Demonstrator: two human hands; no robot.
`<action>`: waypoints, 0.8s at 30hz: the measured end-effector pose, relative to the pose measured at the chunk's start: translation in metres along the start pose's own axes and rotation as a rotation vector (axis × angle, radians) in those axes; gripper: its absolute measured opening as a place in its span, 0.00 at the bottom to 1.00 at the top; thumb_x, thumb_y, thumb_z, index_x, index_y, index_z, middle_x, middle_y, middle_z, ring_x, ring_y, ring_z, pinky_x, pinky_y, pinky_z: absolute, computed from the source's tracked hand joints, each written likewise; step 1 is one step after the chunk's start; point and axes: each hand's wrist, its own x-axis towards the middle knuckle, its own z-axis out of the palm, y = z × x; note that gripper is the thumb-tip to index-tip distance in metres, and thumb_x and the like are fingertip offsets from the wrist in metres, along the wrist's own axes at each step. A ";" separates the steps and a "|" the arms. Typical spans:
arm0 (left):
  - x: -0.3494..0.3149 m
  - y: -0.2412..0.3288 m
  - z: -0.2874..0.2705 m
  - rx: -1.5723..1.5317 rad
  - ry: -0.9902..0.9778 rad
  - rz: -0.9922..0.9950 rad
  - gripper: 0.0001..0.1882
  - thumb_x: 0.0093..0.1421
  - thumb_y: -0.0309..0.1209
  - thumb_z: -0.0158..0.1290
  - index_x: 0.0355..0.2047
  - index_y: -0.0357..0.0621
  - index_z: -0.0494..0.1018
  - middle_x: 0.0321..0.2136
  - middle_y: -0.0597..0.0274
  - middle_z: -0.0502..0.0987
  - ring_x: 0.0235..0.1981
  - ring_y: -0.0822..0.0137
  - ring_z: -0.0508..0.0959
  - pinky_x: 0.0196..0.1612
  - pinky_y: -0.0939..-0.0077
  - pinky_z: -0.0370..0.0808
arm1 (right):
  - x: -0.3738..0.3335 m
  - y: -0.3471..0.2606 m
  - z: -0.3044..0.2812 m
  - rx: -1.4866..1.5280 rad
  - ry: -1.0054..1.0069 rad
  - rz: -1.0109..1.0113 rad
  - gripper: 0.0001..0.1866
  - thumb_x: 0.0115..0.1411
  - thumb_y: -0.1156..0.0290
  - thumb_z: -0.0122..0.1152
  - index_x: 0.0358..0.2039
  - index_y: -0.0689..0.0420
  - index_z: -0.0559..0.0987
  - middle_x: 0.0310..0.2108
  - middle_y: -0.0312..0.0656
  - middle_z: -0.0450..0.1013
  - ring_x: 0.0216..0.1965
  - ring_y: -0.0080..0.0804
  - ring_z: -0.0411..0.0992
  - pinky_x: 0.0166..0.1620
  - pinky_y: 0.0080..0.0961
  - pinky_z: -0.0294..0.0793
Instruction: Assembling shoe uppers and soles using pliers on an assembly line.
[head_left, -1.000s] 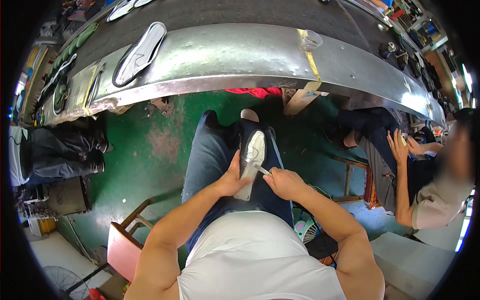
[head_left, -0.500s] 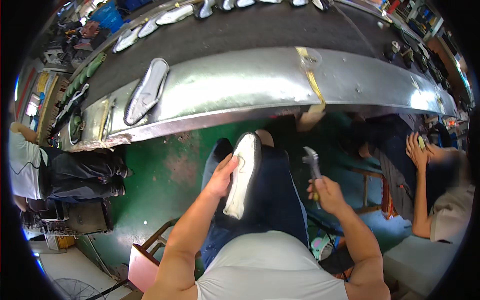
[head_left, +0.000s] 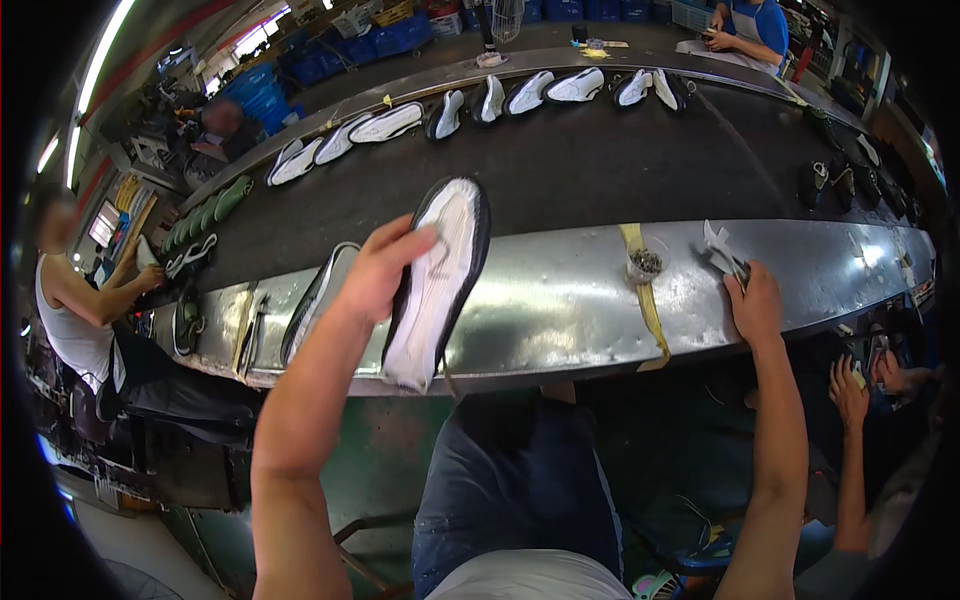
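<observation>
Thumb [head_left: 412,243] of the left hand [head_left: 378,272] lies across the white face of the shoe [head_left: 425,310], the fingers hidden behind it; the shoe is held tilted, broad end uppermost, over the metal ledge [head_left: 560,285]. The right hand [head_left: 757,300], well apart, is wrapped around the tool [head_left: 720,248], whose head points away over the ledge; whether it touches the metal cannot be told. Sound handling, in judgement, calls for a firm pinch that does not crease the white face, and a tool head kept clear of the cup [head_left: 645,266]. Partly behind the left arm [head_left: 295,440] lies a second shoe [head_left: 318,298]; beyond, the dark belt [head_left: 600,165] carries a row of shoes [head_left: 575,88]. Compared with half a second earlier, the shoe has risen from over the lap [head_left: 515,490] and the tool from beside it, both to the ledge; more of the belt's far side now shows.
</observation>
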 end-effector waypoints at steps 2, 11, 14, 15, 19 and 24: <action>0.054 0.010 -0.006 0.242 0.025 -0.023 0.21 0.63 0.37 0.58 0.49 0.33 0.74 0.37 0.58 0.81 0.34 0.69 0.82 0.37 0.72 0.78 | 0.002 -0.005 -0.002 0.035 -0.014 0.038 0.23 0.60 0.60 0.65 0.47 0.64 0.72 0.41 0.55 0.74 0.42 0.58 0.72 0.47 0.48 0.70; 0.222 -0.013 0.013 1.904 0.276 0.573 0.33 0.58 0.48 0.59 0.57 0.38 0.69 0.48 0.51 0.78 0.53 0.51 0.75 0.59 0.57 0.66 | 0.001 -0.009 -0.010 0.104 -0.091 0.135 0.23 0.58 0.60 0.66 0.47 0.62 0.73 0.42 0.55 0.73 0.44 0.57 0.71 0.48 0.46 0.69; 0.249 -0.060 -0.020 2.116 0.274 1.035 0.33 0.62 0.53 0.53 0.57 0.39 0.70 0.49 0.50 0.78 0.54 0.53 0.75 0.59 0.57 0.65 | 0.003 -0.013 -0.006 0.121 -0.100 0.143 0.23 0.57 0.60 0.67 0.47 0.62 0.73 0.41 0.54 0.73 0.44 0.56 0.71 0.48 0.46 0.69; 0.255 -0.063 -0.007 2.156 0.125 0.574 0.32 0.64 0.55 0.49 0.54 0.38 0.73 0.49 0.49 0.78 0.53 0.53 0.76 0.60 0.57 0.65 | 0.002 -0.013 -0.005 0.135 -0.085 0.144 0.23 0.56 0.61 0.68 0.47 0.61 0.73 0.41 0.53 0.73 0.44 0.55 0.71 0.49 0.45 0.68; 0.302 -0.016 0.042 1.905 -0.024 -0.071 0.28 0.68 0.52 0.44 0.46 0.40 0.80 0.46 0.48 0.81 0.49 0.48 0.80 0.57 0.57 0.72 | 0.001 -0.009 -0.011 0.084 -0.124 0.165 0.24 0.55 0.62 0.69 0.47 0.61 0.73 0.41 0.53 0.73 0.44 0.56 0.71 0.48 0.46 0.68; 0.389 -0.040 0.006 1.599 0.250 -0.109 0.28 0.66 0.49 0.48 0.53 0.36 0.74 0.56 0.45 0.74 0.56 0.49 0.75 0.61 0.58 0.69 | 0.001 -0.011 -0.002 0.139 -0.140 0.173 0.26 0.53 0.62 0.70 0.48 0.63 0.72 0.41 0.53 0.72 0.42 0.55 0.71 0.46 0.46 0.69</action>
